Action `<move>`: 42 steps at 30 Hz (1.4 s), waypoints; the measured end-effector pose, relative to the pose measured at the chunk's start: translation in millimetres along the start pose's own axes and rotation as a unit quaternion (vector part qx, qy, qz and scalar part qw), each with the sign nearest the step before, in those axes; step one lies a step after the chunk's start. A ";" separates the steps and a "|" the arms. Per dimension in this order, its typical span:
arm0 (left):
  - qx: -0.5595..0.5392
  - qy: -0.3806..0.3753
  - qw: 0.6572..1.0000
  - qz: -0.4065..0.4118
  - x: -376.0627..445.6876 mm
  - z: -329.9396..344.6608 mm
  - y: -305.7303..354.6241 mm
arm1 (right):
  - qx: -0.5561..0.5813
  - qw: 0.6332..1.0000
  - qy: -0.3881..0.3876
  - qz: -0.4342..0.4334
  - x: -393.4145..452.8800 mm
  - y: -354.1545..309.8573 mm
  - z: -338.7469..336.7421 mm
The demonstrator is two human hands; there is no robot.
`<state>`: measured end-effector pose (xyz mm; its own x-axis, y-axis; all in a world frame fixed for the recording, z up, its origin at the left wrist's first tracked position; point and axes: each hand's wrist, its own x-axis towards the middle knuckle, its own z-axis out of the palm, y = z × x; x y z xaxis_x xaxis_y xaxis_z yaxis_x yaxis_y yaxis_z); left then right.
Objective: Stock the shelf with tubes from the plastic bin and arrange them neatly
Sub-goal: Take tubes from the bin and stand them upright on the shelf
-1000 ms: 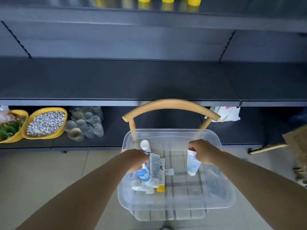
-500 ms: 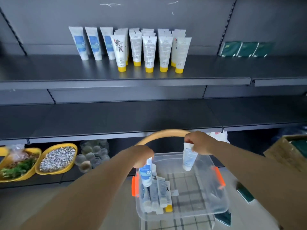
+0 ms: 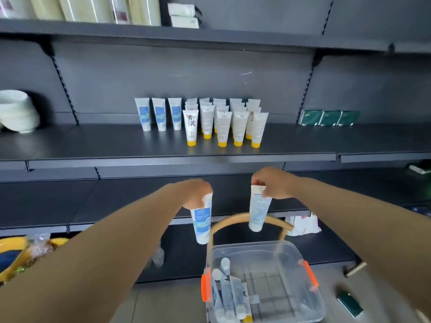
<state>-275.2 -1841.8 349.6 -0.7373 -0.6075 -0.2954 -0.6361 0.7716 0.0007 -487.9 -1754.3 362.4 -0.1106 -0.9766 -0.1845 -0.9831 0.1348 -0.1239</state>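
Hanging cap-down from the left hand [image 3: 194, 191], a white tube with a blue label [image 3: 202, 223] is pinched at its crimped end by the clenched fingers [image 3: 201, 201]. A second white tube [image 3: 257, 209] is gripped the same way at its top by the right hand [image 3: 272, 181], its cap pointing down as well. Both tubes are held in the air above the clear plastic bin [image 3: 303, 259], in front of the dark shelf [image 3: 116, 143] and below its front edge. Inside the bin, several more tubes [image 3: 227, 292] are seen lying against the left wall, one with a yellow cap at the near end. An orange latch [image 3: 205, 287] is fitted on the bin's left side, and a curved wooden chair back [image 3: 235, 220] rises just behind the bin. On the shelf, three blue-labelled tubes [image 3: 159, 116] are stood cap-down in a row, and just to their right a block of yellow-capped tubes [image 3: 224, 122] is arranged in several rows. Green boxes [image 3: 328, 117] are placed well apart to the right, and a stack of white bowls [image 3: 16, 110] at the far left.
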 end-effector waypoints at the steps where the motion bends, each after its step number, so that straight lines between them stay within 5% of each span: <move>1: -0.002 0.008 1.000 -0.002 -1.7 -9.0 -4.8 | -0.006 1.000 -0.001 -0.010 2.7 -5.3 -10.3; 21: -0.025 0.083 0.989 -0.120 14.8 -124.9 -168.0 | -0.045 0.985 0.049 -0.160 165.0 -92.0 -143.3; 42: -0.002 0.100 0.991 -0.090 185.5 -162.0 -405.9 | -0.023 0.993 0.089 -0.069 420.4 -160.1 -176.3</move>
<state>-190.7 -2298.3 449.2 -0.6426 -0.7601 -0.0965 -0.7614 0.6476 -0.0311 -402.7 -2215.9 476.6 0.0059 -1.0000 0.0063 -0.9959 -0.0064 -0.0907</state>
